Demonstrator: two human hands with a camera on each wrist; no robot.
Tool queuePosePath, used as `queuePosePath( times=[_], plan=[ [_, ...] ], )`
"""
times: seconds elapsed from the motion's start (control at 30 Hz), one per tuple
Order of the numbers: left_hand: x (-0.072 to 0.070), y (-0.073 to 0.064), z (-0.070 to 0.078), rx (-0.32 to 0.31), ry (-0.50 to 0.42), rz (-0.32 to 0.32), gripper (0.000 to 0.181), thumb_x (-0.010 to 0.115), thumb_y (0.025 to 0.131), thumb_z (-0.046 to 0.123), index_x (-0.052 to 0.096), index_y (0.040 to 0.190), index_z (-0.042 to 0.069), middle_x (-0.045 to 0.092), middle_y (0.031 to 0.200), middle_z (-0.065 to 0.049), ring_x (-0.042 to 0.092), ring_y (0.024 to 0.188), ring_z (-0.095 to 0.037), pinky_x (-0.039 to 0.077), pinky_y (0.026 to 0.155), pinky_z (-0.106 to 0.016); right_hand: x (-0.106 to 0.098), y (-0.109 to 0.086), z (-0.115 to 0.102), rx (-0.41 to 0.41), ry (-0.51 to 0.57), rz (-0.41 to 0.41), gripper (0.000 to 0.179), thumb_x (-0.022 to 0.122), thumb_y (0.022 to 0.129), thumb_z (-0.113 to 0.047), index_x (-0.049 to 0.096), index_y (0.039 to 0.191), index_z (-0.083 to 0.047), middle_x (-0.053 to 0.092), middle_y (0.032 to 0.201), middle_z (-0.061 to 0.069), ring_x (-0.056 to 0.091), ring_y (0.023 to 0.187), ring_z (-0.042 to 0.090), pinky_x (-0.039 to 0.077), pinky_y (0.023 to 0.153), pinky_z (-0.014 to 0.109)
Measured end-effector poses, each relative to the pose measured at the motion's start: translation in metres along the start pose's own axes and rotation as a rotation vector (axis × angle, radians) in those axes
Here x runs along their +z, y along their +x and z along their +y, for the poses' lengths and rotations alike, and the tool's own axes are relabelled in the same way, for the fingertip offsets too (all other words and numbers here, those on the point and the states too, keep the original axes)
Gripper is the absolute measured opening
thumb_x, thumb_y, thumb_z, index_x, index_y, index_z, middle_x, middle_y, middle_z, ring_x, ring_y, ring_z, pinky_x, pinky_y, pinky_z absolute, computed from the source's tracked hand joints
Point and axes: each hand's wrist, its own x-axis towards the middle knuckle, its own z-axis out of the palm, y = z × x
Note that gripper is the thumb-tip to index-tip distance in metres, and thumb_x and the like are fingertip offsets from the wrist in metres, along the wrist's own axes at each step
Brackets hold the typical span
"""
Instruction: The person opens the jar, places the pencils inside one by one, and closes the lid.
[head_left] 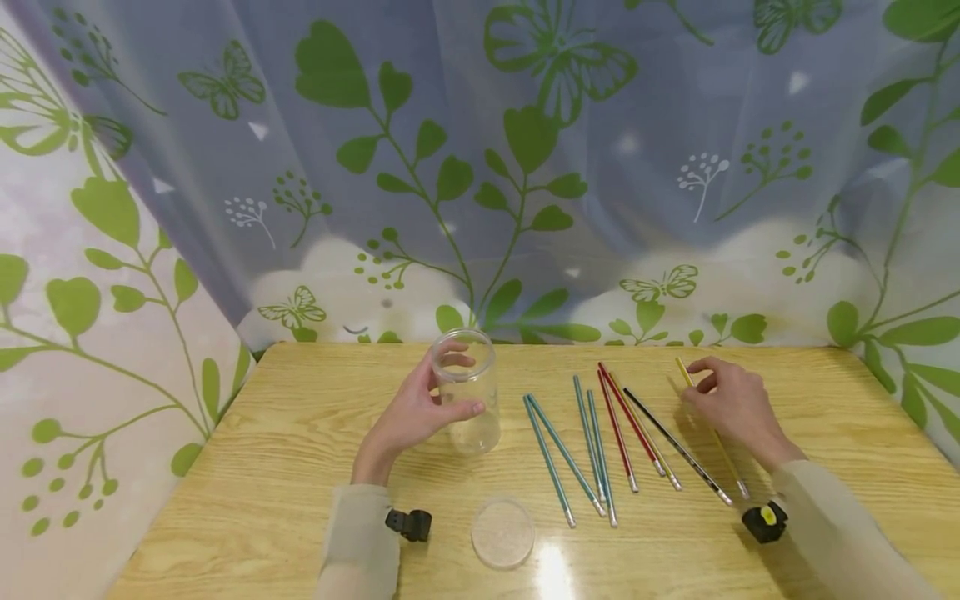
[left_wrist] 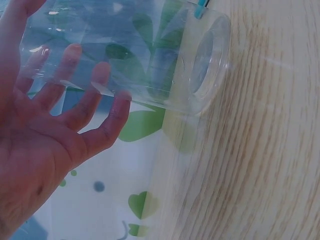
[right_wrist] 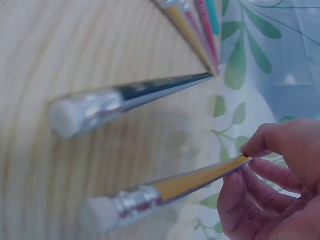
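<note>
My left hand grips a clear plastic jar by its side, thumb in front and fingers behind. The jar is upright, its open mouth facing up, and no contents show through its wall. In the left wrist view, the fingers curve along the jar wall. On the right, my right hand pinches a yellow pencil near its far end. Its white eraser points back toward me in the right wrist view. Just left of that pencil lies a black pencil.
Several teal pencils lie right of the jar. Two red pencils and another yellow pencil are between them and the black one. A round clear lid lies near the front. A patterned curtain hangs behind the wooden table.
</note>
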Motion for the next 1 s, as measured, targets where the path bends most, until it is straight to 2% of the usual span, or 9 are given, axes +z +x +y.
queuePosePath(
  times=[0.13, 0.2, 0.4, 0.63, 0.73, 0.83, 1.0],
  plan=[
    [0.001, 0.0, 0.0, 0.002, -0.01, -0.002, 0.076, 0.084, 0.084, 0.016, 0.042, 0.143, 0.038, 0.05, 0.147, -0.006, 0.051, 0.133, -0.043, 0.054, 0.097, -0.052, -0.006, -0.002, -0.008, -0.017, -0.011, 0.023, 0.042, 0.06, 0.091, -0.014, 0.061, 0.129, 0.004, 0.075, 0.097, 0.023, 0.059, 0.063, 0.017, 0.041, 0.056, 0.029],
    [0.001, 0.001, 0.0, 0.002, -0.011, -0.002, 0.076, 0.084, 0.084, 0.016, 0.042, 0.144, 0.037, 0.05, 0.147, -0.006, 0.052, 0.133, -0.043, 0.053, 0.097, -0.053, -0.009, -0.003, -0.013, -0.032, -0.016, 0.047, 0.042, 0.06, 0.09, -0.013, 0.061, 0.129, 0.004, 0.076, 0.095, 0.021, 0.061, 0.064, 0.015, 0.041, 0.057, 0.028],
    [0.0, 0.001, -0.001, 0.001, -0.005, -0.004, 0.077, 0.084, 0.085, 0.016, 0.041, 0.146, 0.032, 0.05, 0.147, -0.008, 0.053, 0.133, -0.039, 0.053, 0.098, -0.051, -0.018, -0.009, -0.028, -0.077, 0.001, 0.114, 0.042, 0.061, 0.09, -0.01, 0.061, 0.129, 0.003, 0.075, 0.09, 0.017, 0.073, 0.072, 0.024, 0.046, 0.059, 0.028],
    [0.001, 0.001, -0.002, 0.003, -0.01, -0.006, 0.077, 0.084, 0.084, 0.017, 0.041, 0.146, 0.033, 0.05, 0.148, -0.009, 0.054, 0.132, -0.036, 0.052, 0.1, -0.053, -0.028, -0.014, -0.045, -0.089, 0.04, 0.162, 0.048, 0.064, 0.089, -0.01, 0.056, 0.136, 0.0, 0.073, 0.091, 0.015, 0.074, 0.076, 0.028, 0.048, 0.053, 0.025],
    [0.0, 0.0, -0.001, -0.003, -0.008, -0.007, 0.078, 0.084, 0.084, 0.017, 0.04, 0.148, 0.029, 0.05, 0.148, -0.007, 0.054, 0.132, -0.036, 0.051, 0.102, -0.055, -0.03, -0.017, -0.051, -0.089, 0.068, 0.178, 0.05, 0.064, 0.09, -0.009, 0.054, 0.138, 0.0, 0.071, 0.092, 0.015, 0.073, 0.074, 0.023, 0.05, 0.051, 0.025],
    [0.0, 0.001, 0.0, -0.005, -0.006, -0.008, 0.079, 0.084, 0.084, 0.017, 0.04, 0.149, 0.028, 0.05, 0.147, -0.006, 0.054, 0.132, -0.035, 0.05, 0.103, -0.055, -0.033, -0.02, -0.058, -0.087, 0.106, 0.19, 0.052, 0.063, 0.09, -0.009, 0.051, 0.14, -0.001, 0.07, 0.094, 0.016, 0.07, 0.07, 0.012, 0.053, 0.049, 0.026],
    [0.0, 0.001, -0.001, -0.007, -0.012, -0.007, 0.077, 0.084, 0.084, 0.016, 0.041, 0.145, 0.034, 0.05, 0.147, -0.007, 0.052, 0.134, -0.042, 0.051, 0.102, -0.055, -0.038, -0.024, -0.068, -0.097, 0.167, 0.198, 0.054, 0.062, 0.089, -0.007, 0.049, 0.142, -0.002, 0.068, 0.097, 0.018, 0.065, 0.065, -0.001, 0.056, 0.05, 0.026]
  ],
)
